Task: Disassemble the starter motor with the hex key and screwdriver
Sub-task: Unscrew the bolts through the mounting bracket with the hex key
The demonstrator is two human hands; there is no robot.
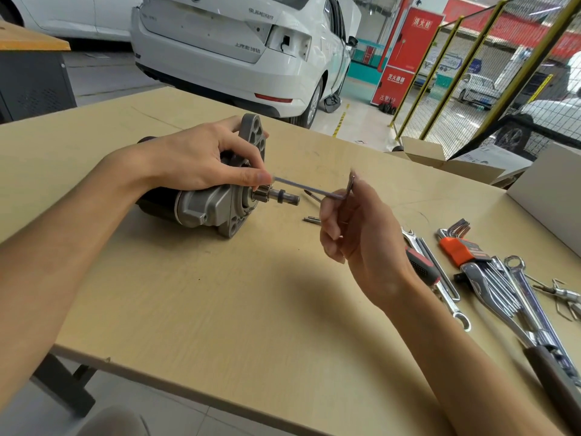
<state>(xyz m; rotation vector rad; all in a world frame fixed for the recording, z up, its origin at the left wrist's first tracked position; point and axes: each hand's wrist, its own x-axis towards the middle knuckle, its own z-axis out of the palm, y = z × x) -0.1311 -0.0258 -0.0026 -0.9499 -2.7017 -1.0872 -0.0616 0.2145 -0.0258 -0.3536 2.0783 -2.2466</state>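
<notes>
The starter motor [213,209] lies on its side on the wooden table [220,309], its grey flange and pinion shaft pointing right. My left hand [195,158] rests over the motor's top and pinches the long end of the hex key [314,189] near the flange. My right hand [355,228] grips the bent end of the same hex key to the right of the shaft. Two loose screws [311,219] lie on the table beside my right hand. A red-and-black screwdriver [423,265] lies on the table behind my right wrist.
Right of my hands lie an orange hex key set [459,247], several chrome wrenches [515,294] and a ratchet handle [553,376]. Cardboard boxes [446,162] stand at the far right edge. A white car [239,48] is parked beyond the table.
</notes>
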